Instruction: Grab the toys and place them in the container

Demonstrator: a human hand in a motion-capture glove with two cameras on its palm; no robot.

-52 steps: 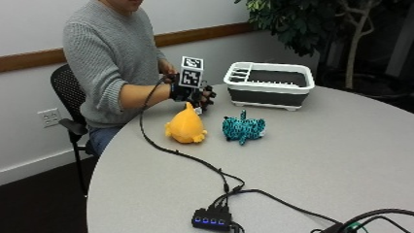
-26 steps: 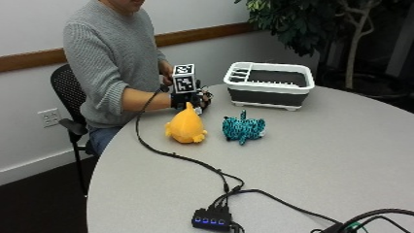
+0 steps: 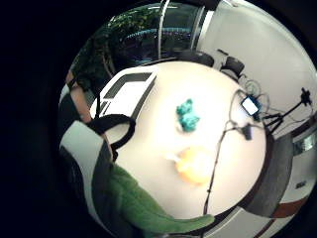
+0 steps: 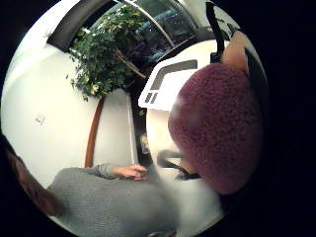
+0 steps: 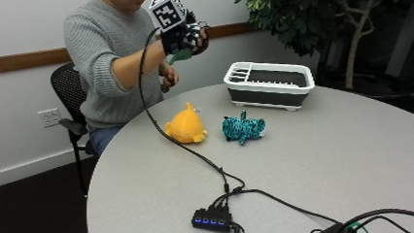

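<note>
Round and grey, the table is set before a pale wall with a wooden rail and a leafy plant in the corner. Near the table's far edge, a white and dark container is placed. Closer to the middle, an orange plush toy and a teal plush toy are laid side by side, just apart, well short of the container. The gloved right hand is raised high above the table's near-left edge, at the seated person's shoulder level. A toy with a green part and a maroon fuzzy part is grasped by its curled fingers, close against the palm. A black cable is trailed across the table to a small hub at the near edge.
</note>
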